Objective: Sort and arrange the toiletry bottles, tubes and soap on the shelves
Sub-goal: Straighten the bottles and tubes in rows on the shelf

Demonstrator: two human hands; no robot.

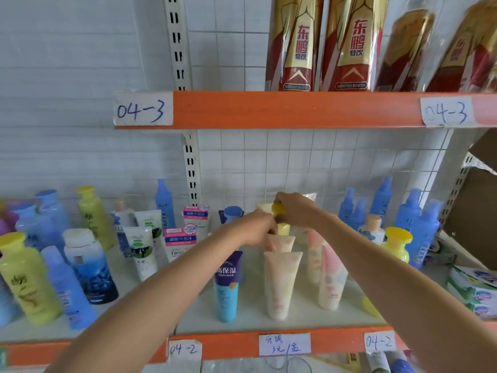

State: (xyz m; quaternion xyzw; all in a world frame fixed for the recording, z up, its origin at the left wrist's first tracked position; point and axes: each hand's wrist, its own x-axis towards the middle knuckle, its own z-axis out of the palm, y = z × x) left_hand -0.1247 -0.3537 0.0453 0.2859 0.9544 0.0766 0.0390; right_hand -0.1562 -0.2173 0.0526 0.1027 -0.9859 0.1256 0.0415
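Note:
Both my hands reach to the back middle of the 04-2 shelf (242,343). My right hand (294,208) grips the yellow cap (278,208) of a pale tube. My left hand (258,228) holds a cream tube (279,242) in a row of tubes standing on their caps. In front of it stands a peach tube (281,284), with a pink tube (330,278) to the right and a blue-and-navy tube (227,289) to the left.
Yellow bottles (27,281), blue bottles (67,289) and white facial-foam tubes (178,243) crowd the left. Blue spray bottles (422,227) and a yellow-capped bottle (396,244) stand on the right, with green soap packs (473,289) at the edge. The orange 04-3 shelf (295,110) above carries red-gold drink packs (295,44).

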